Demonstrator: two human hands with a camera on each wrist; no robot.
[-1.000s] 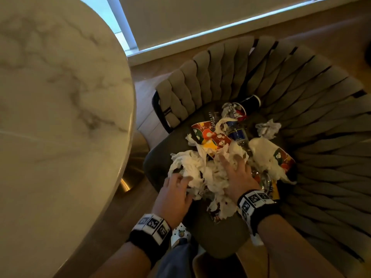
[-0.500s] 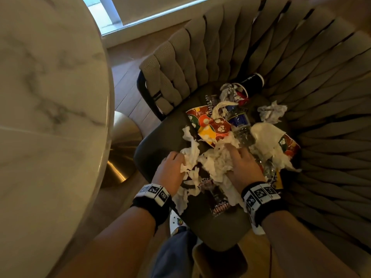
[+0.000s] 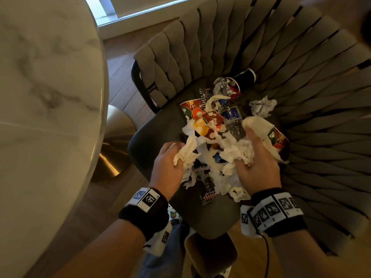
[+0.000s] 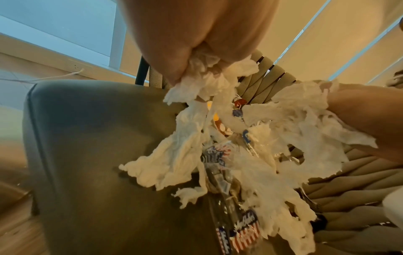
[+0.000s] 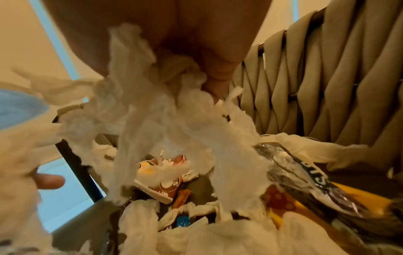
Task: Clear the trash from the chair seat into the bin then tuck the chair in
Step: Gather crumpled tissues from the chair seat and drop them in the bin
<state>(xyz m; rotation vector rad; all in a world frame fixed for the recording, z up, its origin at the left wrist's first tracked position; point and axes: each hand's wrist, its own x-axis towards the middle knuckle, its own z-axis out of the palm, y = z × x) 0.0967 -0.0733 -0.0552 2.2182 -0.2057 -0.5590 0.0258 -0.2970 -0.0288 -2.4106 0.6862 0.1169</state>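
A pile of trash lies on the dark seat (image 3: 152, 135) of a woven-back chair (image 3: 251, 41). My left hand (image 3: 170, 155) grips a bunch of white tissue (image 3: 186, 153) (image 4: 196, 96) at the pile's left side. My right hand (image 3: 255, 157) grips another wad of white tissue (image 3: 236, 153) (image 5: 152, 96), lifted off the pile with strands hanging. Under them lie colourful paper cups (image 3: 202, 119), a crushed plastic bottle (image 3: 232, 121), a dark paper cup (image 3: 245, 77), a crumpled grey paper ball (image 3: 263, 106) and snack wrappers (image 4: 240, 231). No bin is in view.
A round marble table (image 3: 46, 117) with a brass base (image 3: 114, 149) stands close on the left of the chair. Wooden floor (image 3: 124, 81) runs between them, with a window and skirting behind. My leg and shoe (image 3: 170, 247) are at the seat's front edge.
Both hands have closed on tissue and lifted it up from the pile, and have drawn slightly apart. The head view has moved closer over the seat.
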